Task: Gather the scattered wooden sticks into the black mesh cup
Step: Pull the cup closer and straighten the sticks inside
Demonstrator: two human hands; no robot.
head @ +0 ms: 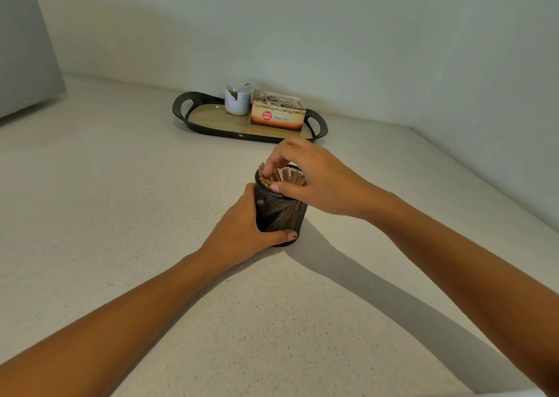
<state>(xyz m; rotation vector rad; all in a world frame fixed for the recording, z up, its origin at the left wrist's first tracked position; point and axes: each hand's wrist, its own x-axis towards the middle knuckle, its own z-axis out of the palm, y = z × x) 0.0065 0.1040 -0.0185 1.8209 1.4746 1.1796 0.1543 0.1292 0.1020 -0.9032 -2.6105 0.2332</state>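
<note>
- The fingers (267,166) of the right hand (314,178) curl down over the mouth of the black mesh cup (279,212), their tips among the tops of the wooden sticks (272,178); whether they pinch a stick or only press on the bundle cannot be told.
- The right thumb lies against the cup's near rim, just under the stick tops.
- The left hand (242,227) is wrapped around the cup's left side and base, thumb across the front near the bottom, gripping it firmly.
- The sticks stand bundled inside the cup, their ends poking slightly above the rim, directly beneath the right fingertips.
- The cup stands upright on the pale speckled bench (121,215).
- Well behind it, near the wall, a black-rimmed oval tray (211,118) carries a white jar (237,100) and a box of ginger tea (276,116), side by side.
</note>
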